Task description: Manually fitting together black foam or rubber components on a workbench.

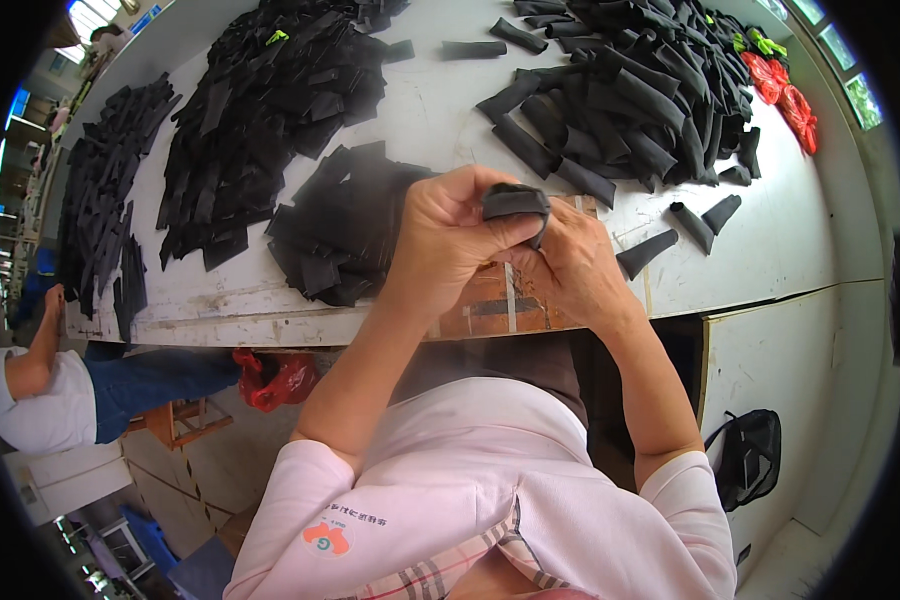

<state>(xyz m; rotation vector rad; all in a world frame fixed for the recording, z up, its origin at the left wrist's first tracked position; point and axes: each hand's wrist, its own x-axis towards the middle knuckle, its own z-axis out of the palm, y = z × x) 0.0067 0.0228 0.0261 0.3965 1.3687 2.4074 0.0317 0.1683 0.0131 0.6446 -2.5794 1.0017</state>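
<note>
Between my two hands is a small black fabric tube [515,201], its end opened into a loop. My left hand [452,225] pinches it with thumb and fingers from the left side. On the other side my right hand [573,258] has its fingers closed around the tube's edge. Both hands are raised over the front edge of the white table. Just left of them lies a pile of flat black fabric pieces [335,215]. Below the hands a brown patch [485,300] with pale strips shows on the tabletop.
Rolled black tubes [640,95] are heaped at the far right, with a few loose tubes [647,253] nearer. Larger heaps of black pieces [260,120] cover the left. Red plastic bags [792,105] sit by the right wall. Another person [45,400] sits at the left.
</note>
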